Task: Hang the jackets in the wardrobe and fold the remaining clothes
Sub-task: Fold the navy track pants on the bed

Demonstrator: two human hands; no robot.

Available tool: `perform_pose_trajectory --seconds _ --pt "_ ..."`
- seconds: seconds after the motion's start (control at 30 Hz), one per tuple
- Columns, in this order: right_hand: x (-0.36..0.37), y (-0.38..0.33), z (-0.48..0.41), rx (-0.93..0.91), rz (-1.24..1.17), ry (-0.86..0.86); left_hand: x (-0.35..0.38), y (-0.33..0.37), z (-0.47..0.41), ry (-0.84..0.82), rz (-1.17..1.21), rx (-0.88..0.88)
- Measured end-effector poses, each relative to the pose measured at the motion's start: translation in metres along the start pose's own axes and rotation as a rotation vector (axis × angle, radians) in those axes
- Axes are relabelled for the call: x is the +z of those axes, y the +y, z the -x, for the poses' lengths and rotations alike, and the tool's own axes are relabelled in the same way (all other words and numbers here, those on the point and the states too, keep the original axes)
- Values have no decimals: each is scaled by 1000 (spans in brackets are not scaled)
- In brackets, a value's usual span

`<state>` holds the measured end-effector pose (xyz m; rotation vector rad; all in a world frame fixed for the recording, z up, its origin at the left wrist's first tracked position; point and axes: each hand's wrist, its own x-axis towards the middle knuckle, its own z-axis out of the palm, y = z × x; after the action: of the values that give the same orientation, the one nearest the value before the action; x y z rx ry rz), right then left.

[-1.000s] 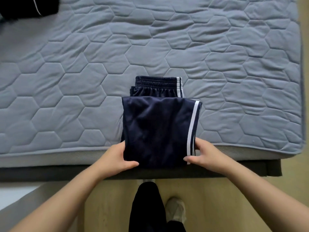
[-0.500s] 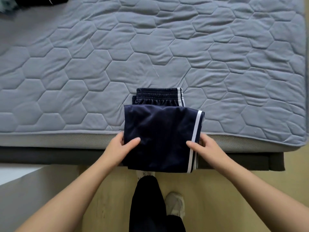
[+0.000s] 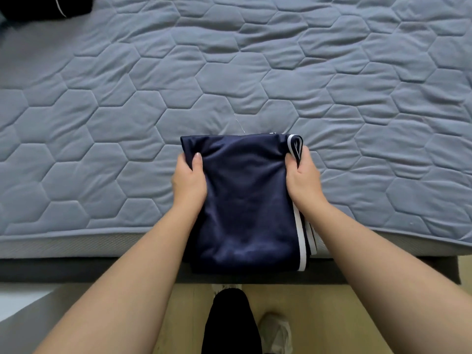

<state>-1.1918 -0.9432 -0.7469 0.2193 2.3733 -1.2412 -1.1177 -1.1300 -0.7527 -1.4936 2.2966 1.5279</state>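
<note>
1. Black fabric, a dark garment (image 3: 38, 6) with a thin white line on it, lies in the upper left corner of the frame on the grey quilted mattress (image 3: 255, 72). It is well apart from your hands, and I cannot tell what kind of garment it is.
2. Your left hand (image 3: 189, 180) is just left of centre. It grips the left edge of the folded navy trousers (image 3: 245, 205), thumb on top and fingers tucked under the cloth.
3. The trousers lie at centre frame between your two hands as a stacked bundle. Their long axis runs from the lower centre up toward the middle of the frame, straight away from you. The far end rests on the mattress, and the near end overhangs the mattress edge.
4. Your right hand (image 3: 302, 180) mirrors the left on the right edge, thumb on top and fingers curled under. It pinches the bundle at the white stripe (image 3: 297, 226), where the separate layers show.
5. Both hands hold close to the far end, level with each other in the frame, so neither is nearer and the bundle sits square to you.
6. I judge that your next move is either one more fold along that axis or sliding the bundle further onto the mattress. Keep both sides level either way. The overhanging near end could drag, and the layers on the right look ready to fan apart.
</note>
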Motion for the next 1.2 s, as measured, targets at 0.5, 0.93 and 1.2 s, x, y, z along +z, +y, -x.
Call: perform_pose_trajectory --seconds 0.5,0.93,1.2 --pt "-31 4 16 409 -75 -214 -45 -22 4 -305 134 -351" --pt "-110 -101 97 935 -458 -516 -120 77 97 -495 331 -756" --pt "-208 -218 212 793 -330 -750 -237 171 290 -234 581 -675"
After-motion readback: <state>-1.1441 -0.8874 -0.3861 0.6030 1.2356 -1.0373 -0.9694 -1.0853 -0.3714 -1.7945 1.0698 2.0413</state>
